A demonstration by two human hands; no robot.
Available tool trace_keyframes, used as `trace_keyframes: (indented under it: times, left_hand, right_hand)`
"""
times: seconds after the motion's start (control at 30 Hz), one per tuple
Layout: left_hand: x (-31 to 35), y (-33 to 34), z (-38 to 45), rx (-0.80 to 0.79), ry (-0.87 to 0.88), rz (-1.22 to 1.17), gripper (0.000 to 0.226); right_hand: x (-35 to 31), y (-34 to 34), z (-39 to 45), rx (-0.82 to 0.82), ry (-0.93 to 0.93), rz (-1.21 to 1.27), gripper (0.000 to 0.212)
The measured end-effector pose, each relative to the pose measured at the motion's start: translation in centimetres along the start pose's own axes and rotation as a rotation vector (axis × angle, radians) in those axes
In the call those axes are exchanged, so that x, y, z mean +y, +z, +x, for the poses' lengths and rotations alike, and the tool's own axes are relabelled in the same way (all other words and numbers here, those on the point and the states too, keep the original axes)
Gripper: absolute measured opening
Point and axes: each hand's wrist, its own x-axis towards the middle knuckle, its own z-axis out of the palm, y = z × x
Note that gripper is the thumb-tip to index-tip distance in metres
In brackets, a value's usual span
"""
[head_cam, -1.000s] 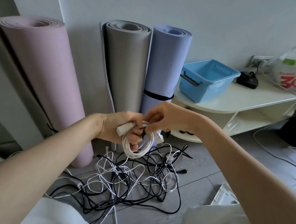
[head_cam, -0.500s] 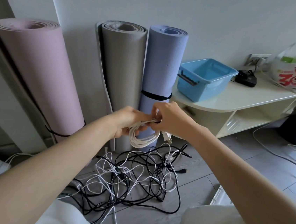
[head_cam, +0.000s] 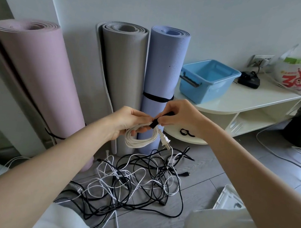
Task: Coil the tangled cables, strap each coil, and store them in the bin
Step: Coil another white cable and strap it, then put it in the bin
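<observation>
Gripping the white coil (head_cam: 139,137) at its top, the left hand (head_cam: 126,122) curls inward; the right hand (head_cam: 178,116) pinches a black strap (head_cam: 154,123), seemingly wrapped around the loops.

Grey floor (head_cam: 205,168), tangled cables (head_cam: 139,179) on it, blue bin (head_cam: 208,81) on shelf (head_cam: 243,103)

White coiled cable (head_cam: 139,140) hung mid-frame, black strap (head_cam: 154,123) at its 12 o'clock; tangled cables (head_cam: 135,182) at 6, blue bin (head_cam: 208,81) at 1.

Left hand (head_cam: 129,122) grips white coil (head_cam: 140,138); right hand (head_cam: 178,116) apparently pinches black strap (head_cam: 161,119).
</observation>
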Motion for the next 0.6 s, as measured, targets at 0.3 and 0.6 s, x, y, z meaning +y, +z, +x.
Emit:
trace_keyframes:
  times: [0.3, 0.6]
  left_hand:
    - [0.6, -0.2, -0.7, -0.126, 0.207, 0.082, 0.016]
    - [2.1, 2.0, -0.7, -0.048, 0.456, -0.068, 0.025]
  right_hand:
    - [0.4, -0.9, 0.0, -0.086, 0.184, 0.469, 0.016]
    - [0.3, 0.9, 0.0, -0.319, 0.378, 0.804, 0.019]
